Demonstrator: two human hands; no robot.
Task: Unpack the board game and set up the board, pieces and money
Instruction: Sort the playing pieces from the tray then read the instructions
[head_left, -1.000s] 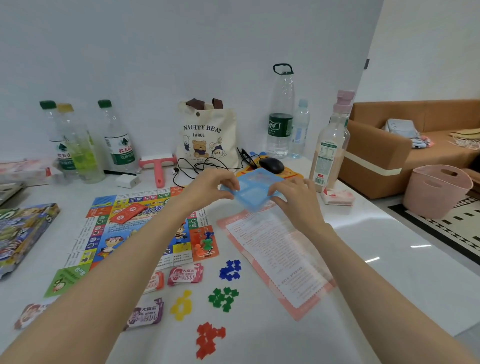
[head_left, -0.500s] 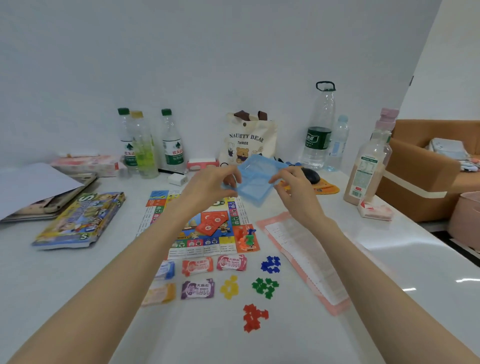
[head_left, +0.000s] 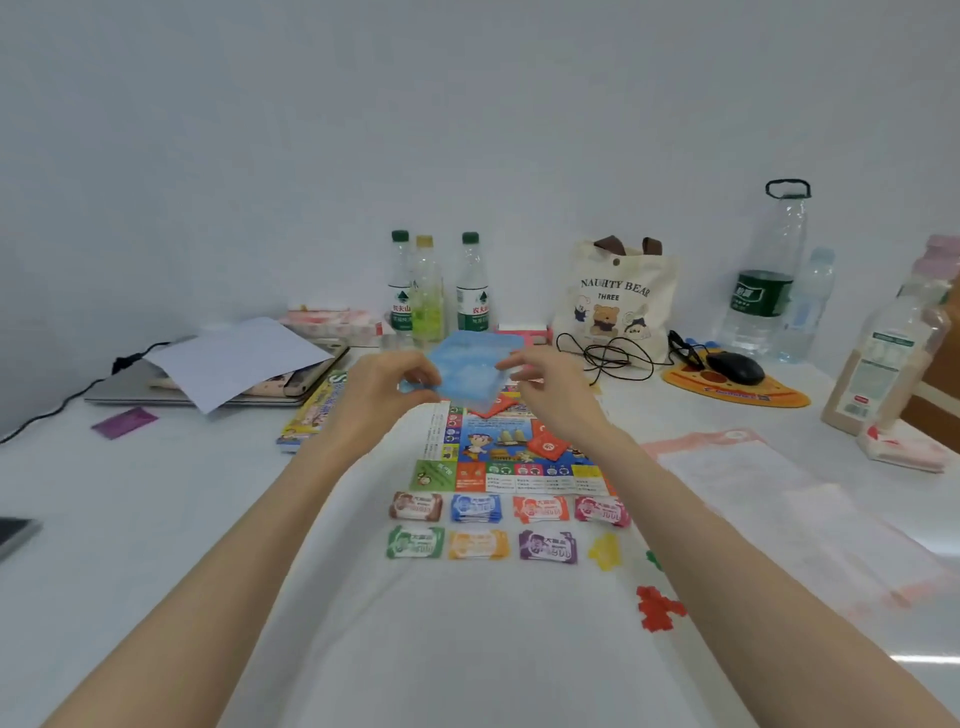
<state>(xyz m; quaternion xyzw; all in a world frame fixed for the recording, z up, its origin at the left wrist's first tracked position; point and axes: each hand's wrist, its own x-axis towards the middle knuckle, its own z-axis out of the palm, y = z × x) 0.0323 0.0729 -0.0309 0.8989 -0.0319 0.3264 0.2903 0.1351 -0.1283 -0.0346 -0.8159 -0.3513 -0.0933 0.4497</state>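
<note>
Pinching a blue plastic tray (head_left: 470, 371) by its sides, left hand (head_left: 382, 387) and right hand (head_left: 553, 387) hold it above the game board (head_left: 498, 447).

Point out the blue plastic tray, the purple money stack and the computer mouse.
blue plastic tray (head_left: 470, 366): head view, centre of its face.
purple money stack (head_left: 548, 546): head view, middle of top note.
computer mouse (head_left: 737, 366): head view, top of its shell.

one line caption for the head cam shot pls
Left hand and right hand hold a blue tray over the game board, money stacks laid out nearer.
</note>
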